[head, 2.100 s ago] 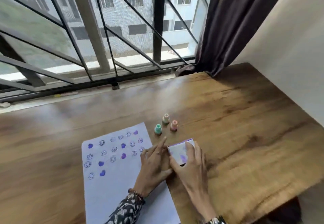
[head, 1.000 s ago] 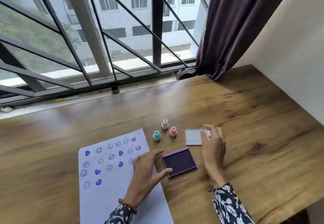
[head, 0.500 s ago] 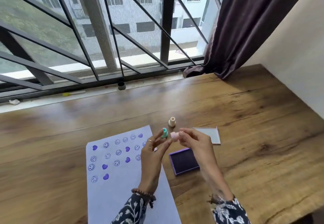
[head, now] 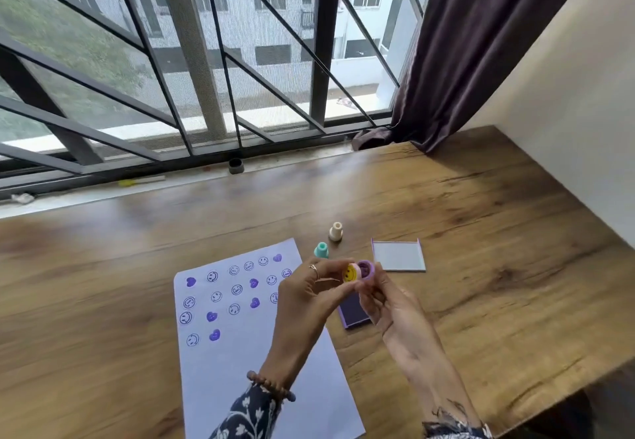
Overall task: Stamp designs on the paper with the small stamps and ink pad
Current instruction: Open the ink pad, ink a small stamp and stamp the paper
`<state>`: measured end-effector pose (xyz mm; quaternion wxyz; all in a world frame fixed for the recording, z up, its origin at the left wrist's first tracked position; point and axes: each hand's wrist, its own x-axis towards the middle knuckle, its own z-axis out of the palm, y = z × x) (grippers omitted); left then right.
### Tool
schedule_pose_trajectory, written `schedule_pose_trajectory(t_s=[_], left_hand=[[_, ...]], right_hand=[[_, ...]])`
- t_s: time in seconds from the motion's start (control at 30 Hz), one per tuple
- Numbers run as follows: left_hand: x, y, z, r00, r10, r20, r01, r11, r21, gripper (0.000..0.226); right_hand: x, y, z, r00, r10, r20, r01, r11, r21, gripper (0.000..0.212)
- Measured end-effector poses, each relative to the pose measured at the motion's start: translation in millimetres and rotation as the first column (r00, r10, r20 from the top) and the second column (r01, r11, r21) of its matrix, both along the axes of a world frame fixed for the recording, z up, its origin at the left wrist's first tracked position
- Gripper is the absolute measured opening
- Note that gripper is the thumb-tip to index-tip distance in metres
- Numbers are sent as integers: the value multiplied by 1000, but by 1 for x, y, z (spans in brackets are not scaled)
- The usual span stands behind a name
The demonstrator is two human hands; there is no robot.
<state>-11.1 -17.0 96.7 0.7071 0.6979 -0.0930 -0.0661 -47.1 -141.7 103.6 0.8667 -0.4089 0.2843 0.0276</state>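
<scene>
A white paper lies at the front of the wooden table, with purple smiley and heart prints on its upper half. Above the table, my left hand and my right hand pinch a small pink stamp together at their fingertips. Its yellow smiley end is on the left-hand side and its purple-inked end on the right-hand side. The open purple ink pad lies beside the paper, partly hidden behind my hands. A teal stamp and a cream stamp stand upright behind my hands.
The ink pad's clear lid lies flat to the right of the stamps. A barred window runs along the table's far edge, with a dark curtain at its right. A wall borders the table's right side.
My hands opened the ink pad and my right hand set the lid down behind it. The pink stamp left the table and is now held up between both hands.
</scene>
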Motion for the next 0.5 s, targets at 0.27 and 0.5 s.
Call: schedule_pose_trajectory(t_s=[0.27, 0.5], left_hand=[[9, 31, -35, 878, -44, -476, -62, 977, -204, 17], [14, 19, -51, 789, 0, -615, -70, 993, -90, 28]], right_hand=[[-12, -9, -22, 987, -108, -117, 114, 992, 44, 15], [-4, -12, -27, 971, 12, -238, -178, 698, -693, 7]])
